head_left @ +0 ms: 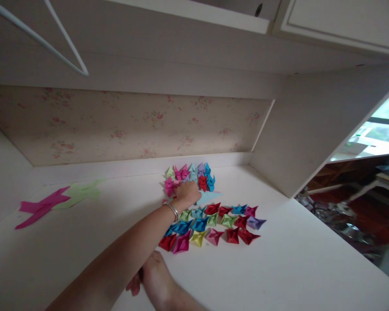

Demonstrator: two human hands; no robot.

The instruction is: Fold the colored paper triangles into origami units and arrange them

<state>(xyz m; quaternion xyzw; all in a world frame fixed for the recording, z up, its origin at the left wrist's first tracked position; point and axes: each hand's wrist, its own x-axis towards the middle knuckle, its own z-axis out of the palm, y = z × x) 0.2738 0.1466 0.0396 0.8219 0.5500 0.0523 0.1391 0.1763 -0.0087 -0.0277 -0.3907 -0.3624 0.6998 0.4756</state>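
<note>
My left hand (187,193) reaches over the table among small folded paper pieces, its fingers curled downward. What they hold, if anything, is hidden under the hand. A light blue paper piece (210,197) lies flat just right of it. Behind the hand stands a cluster of folded paper pieces in pink, green, purple and blue, among them a red one (202,183). Nearer to me are rows of boat-like folded pieces, including a yellow one (198,238) and a purple one (256,222). My right hand (157,276) is under my left forearm with bent fingers, partly covered.
A magenta paper strip piece (45,207) and a pale green one (79,193) lie at the left on the white tabletop (246,276). A shelf (168,65) overhangs the back, with a side panel (311,125) at the right. A white wire loop (68,60) hangs upper left.
</note>
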